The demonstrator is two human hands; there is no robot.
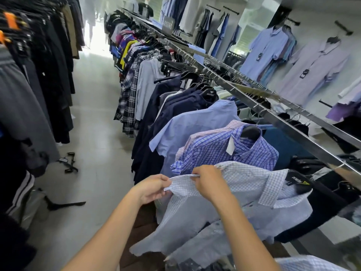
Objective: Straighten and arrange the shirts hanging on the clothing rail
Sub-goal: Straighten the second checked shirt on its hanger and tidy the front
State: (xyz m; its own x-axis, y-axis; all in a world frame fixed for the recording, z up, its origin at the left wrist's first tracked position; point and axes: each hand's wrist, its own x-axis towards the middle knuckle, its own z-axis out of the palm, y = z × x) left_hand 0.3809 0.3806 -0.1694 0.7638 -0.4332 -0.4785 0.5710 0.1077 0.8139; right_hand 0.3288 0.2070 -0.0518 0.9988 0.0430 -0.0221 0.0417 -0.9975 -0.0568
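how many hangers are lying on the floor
2. A clip hanger lies on the aisle floor below the left rack; a plain black hanger lies nearer the camera, by the striped trousers. Others may be hidden under hanging clothes.

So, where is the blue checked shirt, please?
Head view, centre: the blue checked shirt hangs on the rail, between the plain blue shirt and the held white checked shirt.

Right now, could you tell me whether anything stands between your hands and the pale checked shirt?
Nothing visible does: the left hand and the right hand both pinch the sleeve hem of the pale checked shirt, directly on the fabric.
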